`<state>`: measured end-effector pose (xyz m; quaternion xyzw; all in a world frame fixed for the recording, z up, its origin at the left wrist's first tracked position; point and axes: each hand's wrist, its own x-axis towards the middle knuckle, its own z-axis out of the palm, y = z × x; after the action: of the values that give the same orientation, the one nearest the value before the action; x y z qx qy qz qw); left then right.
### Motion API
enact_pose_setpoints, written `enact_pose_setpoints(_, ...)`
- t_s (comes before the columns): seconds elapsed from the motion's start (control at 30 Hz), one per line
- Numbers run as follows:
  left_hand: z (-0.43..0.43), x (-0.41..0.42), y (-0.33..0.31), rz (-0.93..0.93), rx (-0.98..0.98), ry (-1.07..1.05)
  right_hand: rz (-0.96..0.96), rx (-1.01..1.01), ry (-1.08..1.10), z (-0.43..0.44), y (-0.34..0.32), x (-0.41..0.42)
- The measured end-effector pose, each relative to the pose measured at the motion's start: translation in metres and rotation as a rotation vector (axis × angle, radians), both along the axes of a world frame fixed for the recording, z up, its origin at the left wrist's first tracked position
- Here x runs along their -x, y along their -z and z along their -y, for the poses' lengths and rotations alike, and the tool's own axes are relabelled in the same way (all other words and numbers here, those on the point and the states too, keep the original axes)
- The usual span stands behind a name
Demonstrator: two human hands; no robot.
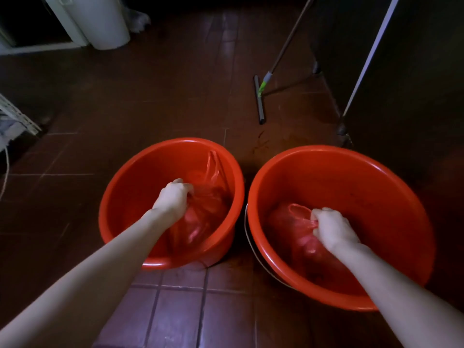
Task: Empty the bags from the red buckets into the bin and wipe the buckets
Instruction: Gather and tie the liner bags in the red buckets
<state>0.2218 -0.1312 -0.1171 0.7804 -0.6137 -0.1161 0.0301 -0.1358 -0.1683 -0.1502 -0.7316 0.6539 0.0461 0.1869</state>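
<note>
I am looking down at two round red plastic buckets on the brown tiled floor (175, 310), and I take the long-handled floor squeegee (259, 99) with its grey blade as my marker. Both buckets stand on my side of it, just beside each other. The left bucket (135, 177) is nearer than the squeegee and to its left. The right bucket (356, 177) is nearer too, to its right, with a thin wire bail (248, 237) hanging down its outer wall.

Each bucket holds a crumpled red plastic bag. My left hand (173, 197) is closed around the bunched neck of the left bag (206, 214). My right hand (331, 228) is clamped the same way on the gathered top of the right bag (293, 237). The hands are well apart, one inside each bucket. I judge the grip at the neck is meant to keep the mouths closed, so nothing spills when I lift.

Neither bag has left its bucket, so emptying has barely begun and wiping lies ahead. A tall white cylindrical container (100, 23) stands far beyond the squeegee to its left. It may be the bin, though I cannot be sure.
</note>
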Motion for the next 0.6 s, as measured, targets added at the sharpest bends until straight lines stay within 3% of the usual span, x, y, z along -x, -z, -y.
enact_pose_setpoints(0.23,-0.009,0.0,-0.135,-0.024,0.13,-0.018,0.153,0.009,0.093,-0.001,-0.126,0.015)
enact_pose_setpoints(0.6,-0.06,-0.017,-0.434,-0.125,0.117,-0.042,0.185,0.029,0.037,-0.011,-0.455,-0.024)
